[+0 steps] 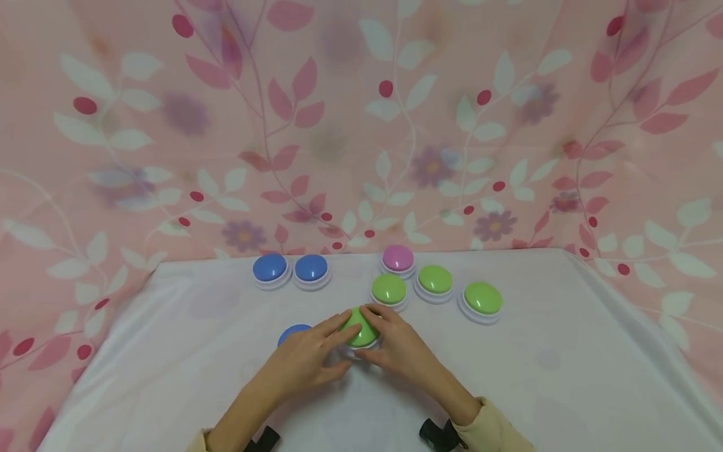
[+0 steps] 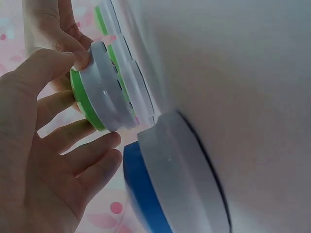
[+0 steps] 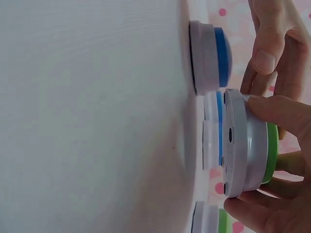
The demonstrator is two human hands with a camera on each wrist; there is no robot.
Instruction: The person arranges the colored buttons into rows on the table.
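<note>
A green push button (image 1: 366, 336) with a white base is held between thumb and fingers of my right hand (image 1: 405, 346). The right wrist view shows the base's underside (image 3: 235, 145), tilted up and raised off the cloth. My left hand (image 1: 298, 359) reaches to the same button from the left, its fingers extended along the green dome (image 2: 86, 104). Its thumb stands apart from the base in the right wrist view. Close beside the left hand sits a blue button (image 2: 146, 187), partly hidden by that hand in the head view.
Two blue buttons (image 1: 270, 268) stand side by side at the back left. A pink button (image 1: 398, 258) and several green buttons (image 1: 435, 280) are grouped back right of the hands. White cloth (image 1: 565, 376) covers the table, and a floral curtain (image 1: 339, 125) hangs behind it.
</note>
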